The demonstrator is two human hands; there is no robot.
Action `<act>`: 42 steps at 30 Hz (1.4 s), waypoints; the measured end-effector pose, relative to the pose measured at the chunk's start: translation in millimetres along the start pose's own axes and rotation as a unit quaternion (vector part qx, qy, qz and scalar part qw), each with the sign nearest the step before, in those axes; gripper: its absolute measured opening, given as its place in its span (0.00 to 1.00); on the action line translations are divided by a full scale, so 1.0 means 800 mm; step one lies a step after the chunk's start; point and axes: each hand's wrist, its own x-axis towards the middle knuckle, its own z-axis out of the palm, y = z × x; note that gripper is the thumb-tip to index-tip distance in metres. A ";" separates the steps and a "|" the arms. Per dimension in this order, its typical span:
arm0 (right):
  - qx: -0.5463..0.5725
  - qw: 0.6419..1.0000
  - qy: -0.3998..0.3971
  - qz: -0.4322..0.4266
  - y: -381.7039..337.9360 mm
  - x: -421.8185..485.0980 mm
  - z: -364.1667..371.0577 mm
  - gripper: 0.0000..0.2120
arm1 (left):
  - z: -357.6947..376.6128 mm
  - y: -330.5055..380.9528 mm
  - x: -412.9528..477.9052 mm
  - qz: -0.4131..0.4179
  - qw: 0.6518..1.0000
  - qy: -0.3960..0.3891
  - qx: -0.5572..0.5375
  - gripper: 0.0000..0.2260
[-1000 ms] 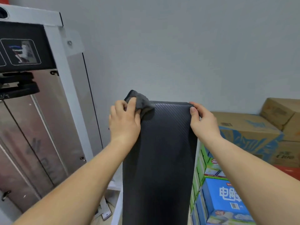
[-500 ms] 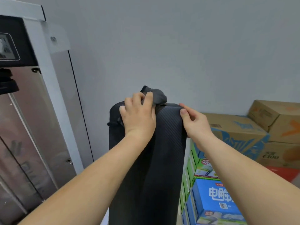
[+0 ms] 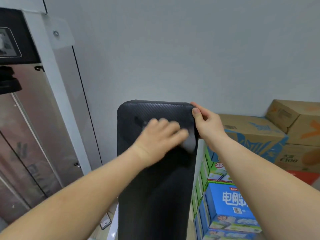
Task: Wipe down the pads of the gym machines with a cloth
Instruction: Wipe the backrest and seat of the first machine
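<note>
Against the grey wall [image 3: 173, 49], a black pad [image 3: 155, 196] stands upright beside stacked boxes [image 3: 251, 135]. Left hand [image 3: 159, 135], blurred, presses a grey cloth [image 3: 189, 144] to the pad's upper face; finger curl cannot be told. Right hand [image 3: 209, 125] pinches the pad's top right corner.

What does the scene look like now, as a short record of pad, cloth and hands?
pad: black, textured
cloth: grey, on the pad's upper front, under the left hand
left hand: presses the cloth on the pad; blurred
right hand: grips the pad's top right edge, thumb in front
right of pad: stacked boxes
left of pad: machine frame
</note>
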 end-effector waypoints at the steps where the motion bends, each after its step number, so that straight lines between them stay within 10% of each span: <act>1: 0.006 1.000 -0.005 0.001 0.000 0.000 0.000 0.15 | -0.001 -0.015 0.021 -0.102 0.994 0.032 0.000 0.17; 4: 0.004 1.000 -0.011 0.000 0.004 0.004 0.000 0.15 | 0.010 0.007 0.044 -0.313 0.948 0.049 -0.024 0.20; 8: -0.005 1.000 -0.010 -0.018 0.005 0.008 -0.007 0.15 | 0.034 0.086 0.014 -0.312 0.948 0.034 -0.053 0.25; 16: -0.043 0.998 0.032 -0.025 0.000 -0.010 0.007 0.16 | -0.003 0.039 -0.135 0.051 0.984 -0.159 -0.070 0.26; 20: -0.073 0.996 0.036 -0.025 0.004 -0.011 0.012 0.18 | -0.031 -0.062 -0.103 -0.179 0.982 -0.053 -0.004 0.20; 24: -0.079 0.996 0.027 -0.026 0.004 -0.009 0.008 0.17 | -0.026 -0.006 -0.072 -0.505 0.861 0.000 -0.069 0.20; 30: -0.064 0.997 0.016 -0.029 0.009 -0.003 0.005 0.14 | -0.024 0.029 -0.089 -0.270 0.954 -0.082 -0.104 0.23; 35: -0.033 0.999 0.013 -0.027 0.013 0.005 0.000 0.12 | -0.038 -0.111 0.033 -0.513 0.855 -0.059 -0.045 0.15; 42: -0.023 0.998 0.018 -0.050 0.021 0.009 0.001 0.13 | -0.021 -0.079 0.124 -0.459 0.855 -0.225 -0.093 0.11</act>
